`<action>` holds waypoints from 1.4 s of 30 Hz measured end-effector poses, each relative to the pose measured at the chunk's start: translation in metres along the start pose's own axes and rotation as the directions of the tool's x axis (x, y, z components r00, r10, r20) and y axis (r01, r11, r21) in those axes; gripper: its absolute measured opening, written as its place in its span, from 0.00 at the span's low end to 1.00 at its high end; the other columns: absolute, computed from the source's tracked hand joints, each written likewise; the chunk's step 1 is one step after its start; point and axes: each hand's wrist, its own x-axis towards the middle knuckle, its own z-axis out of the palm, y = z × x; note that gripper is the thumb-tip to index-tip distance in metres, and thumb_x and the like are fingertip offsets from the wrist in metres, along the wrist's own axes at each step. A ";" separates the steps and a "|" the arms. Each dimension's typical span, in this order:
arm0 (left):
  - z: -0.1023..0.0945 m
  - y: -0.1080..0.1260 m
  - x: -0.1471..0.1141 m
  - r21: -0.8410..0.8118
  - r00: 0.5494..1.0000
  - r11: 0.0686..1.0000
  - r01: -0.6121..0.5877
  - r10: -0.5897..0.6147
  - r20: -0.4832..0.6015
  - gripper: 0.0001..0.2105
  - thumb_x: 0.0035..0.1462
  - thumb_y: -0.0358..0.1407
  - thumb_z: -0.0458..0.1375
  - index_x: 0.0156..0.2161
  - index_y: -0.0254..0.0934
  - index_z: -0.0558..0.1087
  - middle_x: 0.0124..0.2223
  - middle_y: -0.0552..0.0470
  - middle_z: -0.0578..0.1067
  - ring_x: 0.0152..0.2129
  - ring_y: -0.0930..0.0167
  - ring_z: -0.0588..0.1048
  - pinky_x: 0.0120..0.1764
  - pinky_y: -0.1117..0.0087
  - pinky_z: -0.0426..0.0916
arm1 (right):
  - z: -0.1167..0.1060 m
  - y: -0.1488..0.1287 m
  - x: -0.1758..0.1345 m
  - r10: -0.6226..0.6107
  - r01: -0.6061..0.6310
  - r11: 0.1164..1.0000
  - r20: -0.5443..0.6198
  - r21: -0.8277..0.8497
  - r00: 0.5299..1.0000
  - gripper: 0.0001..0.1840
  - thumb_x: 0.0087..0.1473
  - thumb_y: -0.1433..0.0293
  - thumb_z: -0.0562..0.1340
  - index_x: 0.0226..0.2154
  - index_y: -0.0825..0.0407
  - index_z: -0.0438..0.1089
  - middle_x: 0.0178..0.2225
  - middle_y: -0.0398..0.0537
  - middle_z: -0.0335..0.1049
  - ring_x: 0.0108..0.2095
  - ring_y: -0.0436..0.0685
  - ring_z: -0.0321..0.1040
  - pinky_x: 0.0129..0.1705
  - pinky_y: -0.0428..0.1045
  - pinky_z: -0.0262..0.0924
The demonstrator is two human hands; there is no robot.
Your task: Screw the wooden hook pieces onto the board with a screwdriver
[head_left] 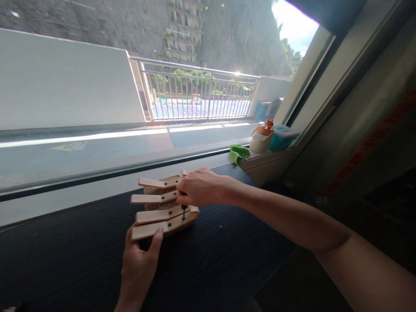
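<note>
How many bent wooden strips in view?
4: nearest strip, held by the left hand; second strip, just beyond; third strip, further; farthest strip, at the back. The right hand may hide more.

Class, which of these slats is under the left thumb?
The bottom slat in the picture: the left hand rests its thumb on it, not on the others.

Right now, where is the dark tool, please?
In the head view, left of centre, the dark tool points down from the right hand to the right half of the nearest wooden slat.
</note>
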 end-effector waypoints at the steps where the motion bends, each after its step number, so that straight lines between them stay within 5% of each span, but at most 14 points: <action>1: 0.000 -0.001 0.000 -0.006 1.000 1.000 -0.011 0.011 0.001 0.24 0.39 0.53 0.56 0.39 0.38 0.67 0.41 0.46 0.73 0.40 0.61 0.73 0.48 0.59 0.65 | -0.003 0.000 0.000 -0.024 0.024 1.000 0.014 -0.005 1.000 0.15 0.54 0.62 0.57 0.38 0.53 0.73 0.37 0.55 0.74 0.40 0.61 0.71 0.36 0.50 0.59; 7: 0.001 -0.005 0.000 -0.020 0.999 0.999 -0.049 0.048 -0.012 0.25 0.40 0.53 0.57 0.41 0.38 0.67 0.41 0.47 0.73 0.41 0.61 0.73 0.48 0.59 0.65 | -0.017 -0.006 -0.001 -0.164 0.173 0.983 0.137 -0.063 0.977 0.13 0.51 0.73 0.58 0.39 0.50 0.74 0.39 0.50 0.75 0.40 0.60 0.70 0.32 0.48 0.57; 21: -0.001 0.001 -0.001 -0.015 1.000 1.000 -0.010 0.010 -0.003 0.24 0.38 0.53 0.57 0.38 0.38 0.66 0.41 0.46 0.73 0.40 0.60 0.73 0.48 0.60 0.65 | 0.000 -0.005 0.004 0.021 -0.022 0.999 -0.015 -0.033 1.000 0.16 0.56 0.64 0.54 0.37 0.55 0.73 0.36 0.58 0.75 0.39 0.62 0.71 0.35 0.51 0.60; 30: 0.001 -0.004 0.001 -0.001 1.000 1.000 0.002 -0.002 -0.015 0.25 0.37 0.54 0.56 0.38 0.38 0.67 0.41 0.46 0.72 0.40 0.61 0.72 0.48 0.59 0.65 | -0.012 0.000 0.006 -0.167 0.176 0.983 0.137 -0.053 0.976 0.13 0.52 0.72 0.57 0.39 0.50 0.75 0.40 0.49 0.75 0.41 0.59 0.69 0.33 0.48 0.56; 42: 0.002 -0.001 0.000 -0.007 1.000 1.000 -0.006 0.006 -0.024 0.25 0.36 0.54 0.56 0.37 0.38 0.66 0.41 0.46 0.72 0.41 0.60 0.72 0.49 0.59 0.64 | 0.003 0.005 0.003 0.000 0.001 1.000 0.017 -0.009 1.000 0.16 0.56 0.62 0.55 0.36 0.53 0.74 0.36 0.55 0.75 0.40 0.61 0.70 0.36 0.51 0.59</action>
